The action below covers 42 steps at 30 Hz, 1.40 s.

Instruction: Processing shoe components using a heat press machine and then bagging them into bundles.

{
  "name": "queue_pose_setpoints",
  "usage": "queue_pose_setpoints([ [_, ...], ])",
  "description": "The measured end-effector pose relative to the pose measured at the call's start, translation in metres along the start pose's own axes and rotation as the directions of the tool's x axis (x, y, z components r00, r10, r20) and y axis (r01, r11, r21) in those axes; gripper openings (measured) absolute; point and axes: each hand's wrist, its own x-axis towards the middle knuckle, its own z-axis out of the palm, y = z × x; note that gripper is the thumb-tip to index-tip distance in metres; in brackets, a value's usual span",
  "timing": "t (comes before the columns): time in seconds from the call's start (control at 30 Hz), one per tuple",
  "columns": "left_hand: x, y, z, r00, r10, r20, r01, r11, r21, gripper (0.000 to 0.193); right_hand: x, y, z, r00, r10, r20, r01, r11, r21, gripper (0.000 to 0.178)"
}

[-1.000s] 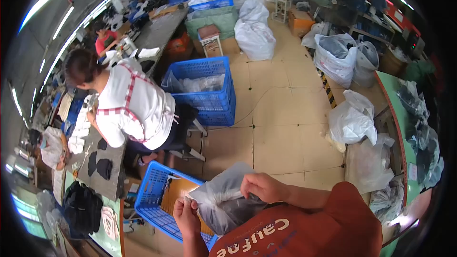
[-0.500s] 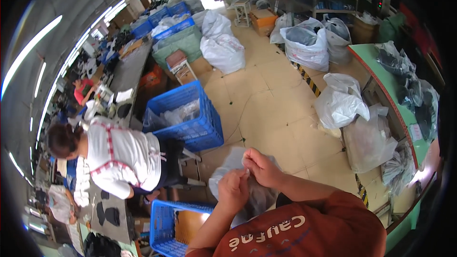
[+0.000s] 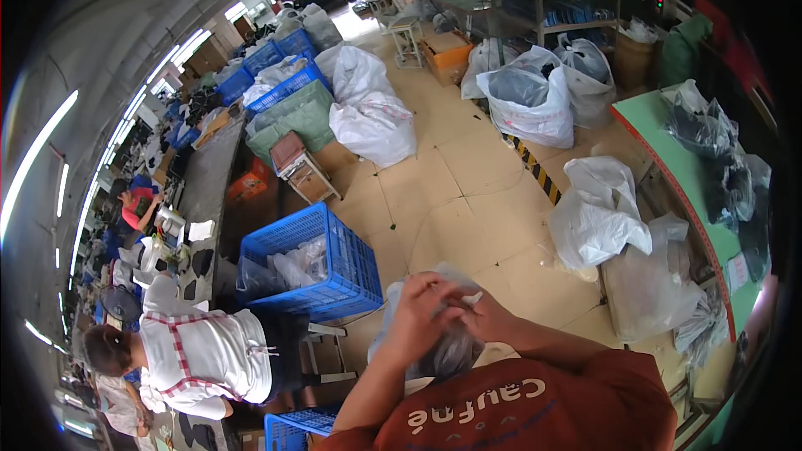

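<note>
Close in front of my body, a clear plastic bag (image 3: 454, 357) with dark contents stands below my hands. My left hand (image 3: 420, 317) is closed, its fingers bent over the gathered top of the bag. Against it, my right hand (image 3: 489, 317) pinches the same top, and a small whitish bit of plastic shows between the fingers. The fingers of both hands overlap, so the exact grip is partly hidden.
Left stands a blue crate (image 3: 313, 263) of bagged goods; another blue crate (image 3: 292, 430) sits near my left forearm. A co-worker (image 3: 209, 355) leans over the long table. White bags (image 3: 597, 209) lie right, beside a green-topped table (image 3: 660, 129).
My hands have come closer together and their fingers now overlap. The view has shifted, and the co-worker has leaned farther over the table with an arm stretched out.
</note>
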Motion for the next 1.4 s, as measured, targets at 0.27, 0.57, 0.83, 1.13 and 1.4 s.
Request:
queue_pose_setpoints([
  [0.27,0.047,-0.088,0.011,0.879,-0.426,0.214,0.476,0.797,-0.370,0.019,0.071,0.047,-0.033,0.963,0.265,-0.046,-0.261,0.962,0.081,0.030],
  [0.57,0.137,-0.214,0.026,0.699,-0.620,0.355,0.644,0.330,-0.690,0.014,0.212,0.075,-0.075,0.937,0.342,-0.070,-0.339,0.843,-0.417,0.027],
  [0.83,0.244,-0.279,0.010,0.696,-0.567,0.441,0.600,0.123,-0.791,0.012,0.321,0.130,-0.136,0.856,0.517,0.010,-0.507,0.836,0.210,0.030],
  [1.13,0.324,-0.357,0.000,0.955,0.284,0.086,-0.274,0.955,-0.111,0.030,0.395,0.200,-0.182,0.837,0.536,0.113,-0.430,0.516,0.740,0.012],
  [1.4,0.412,-0.438,0.013,0.946,-0.083,0.313,0.093,0.995,-0.020,0.036,0.519,0.244,-0.224,0.998,0.064,-0.010,-0.065,0.963,-0.261,0.014],
])
